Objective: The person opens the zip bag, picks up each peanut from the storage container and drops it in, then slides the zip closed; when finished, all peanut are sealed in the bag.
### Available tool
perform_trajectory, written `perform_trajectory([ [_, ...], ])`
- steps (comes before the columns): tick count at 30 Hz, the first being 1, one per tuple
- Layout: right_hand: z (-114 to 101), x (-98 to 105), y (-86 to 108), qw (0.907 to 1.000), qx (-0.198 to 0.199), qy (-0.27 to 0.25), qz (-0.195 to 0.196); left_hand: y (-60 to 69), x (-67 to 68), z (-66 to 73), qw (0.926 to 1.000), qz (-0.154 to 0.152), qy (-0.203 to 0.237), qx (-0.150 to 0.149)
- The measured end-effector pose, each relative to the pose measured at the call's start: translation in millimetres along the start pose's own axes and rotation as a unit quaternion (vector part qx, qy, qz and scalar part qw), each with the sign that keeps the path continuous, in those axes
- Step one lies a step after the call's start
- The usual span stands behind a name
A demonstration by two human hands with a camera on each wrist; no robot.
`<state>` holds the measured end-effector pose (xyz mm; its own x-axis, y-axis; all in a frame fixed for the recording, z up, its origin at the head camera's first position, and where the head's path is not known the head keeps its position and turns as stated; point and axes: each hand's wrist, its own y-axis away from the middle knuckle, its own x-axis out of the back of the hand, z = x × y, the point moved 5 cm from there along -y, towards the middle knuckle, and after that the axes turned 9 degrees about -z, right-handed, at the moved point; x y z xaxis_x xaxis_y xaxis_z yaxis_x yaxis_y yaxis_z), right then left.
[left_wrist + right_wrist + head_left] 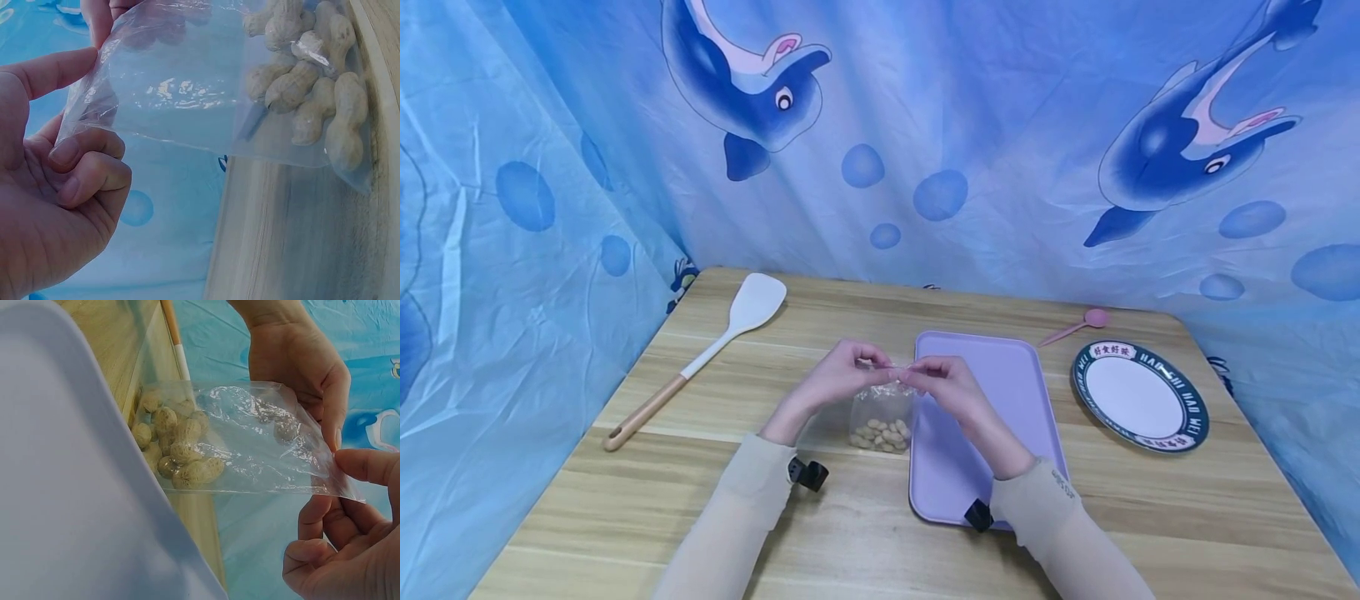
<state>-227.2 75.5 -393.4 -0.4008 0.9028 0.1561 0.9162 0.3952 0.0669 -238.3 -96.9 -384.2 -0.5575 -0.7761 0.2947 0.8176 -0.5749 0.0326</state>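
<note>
A clear plastic bag [880, 407] hangs upright over the table, its top edge between both hands. Unshelled peanuts [312, 87] fill its lower part. My left hand [841, 375] pinches the top edge on the left, thumb tip on the near side. On the right, my right hand [951, 385] pinches the same edge, and the two thumbs nearly meet at the middle. In the right wrist view the bag's mouth looks flat, pressed together along the edge; I cannot tell whether it is sealed. Just right of the bag lies a purple tray [1015, 375], partly under my right forearm.
A white spatula [757, 302] with a wooden handle lies at the table's left. On the right are an oval plate [1135, 396] with a green patterned rim and a small pink spoon [1096, 317]. A blue dolphin-print curtain [985, 125] hangs behind the table.
</note>
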Motion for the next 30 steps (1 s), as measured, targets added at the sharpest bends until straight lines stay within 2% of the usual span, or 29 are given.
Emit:
perform_trajectory([
  [6,-0.4,-1.4,0.3,1.0,0.006,0.0,0.004,-0.2,-0.8,0.5,0.9999,0.003,-0.014,-0.007],
  [15,2.2,-1.6,-0.7,0.9999,0.013,0.002,0.003,1.7,-2.2,3.5,0.9994,0.005,-0.035,0.002],
  [23,1.5,4.7,-0.6,0.9998,0.002,0.006,0.016,3.4,3.3,4.8,0.9988,0.003,-0.041,0.027],
  [30,3.3,11.4,-4.3,0.9995,0.009,-0.001,0.032,5.0,11.9,1.8,0.9974,0.022,-0.044,0.054],
])
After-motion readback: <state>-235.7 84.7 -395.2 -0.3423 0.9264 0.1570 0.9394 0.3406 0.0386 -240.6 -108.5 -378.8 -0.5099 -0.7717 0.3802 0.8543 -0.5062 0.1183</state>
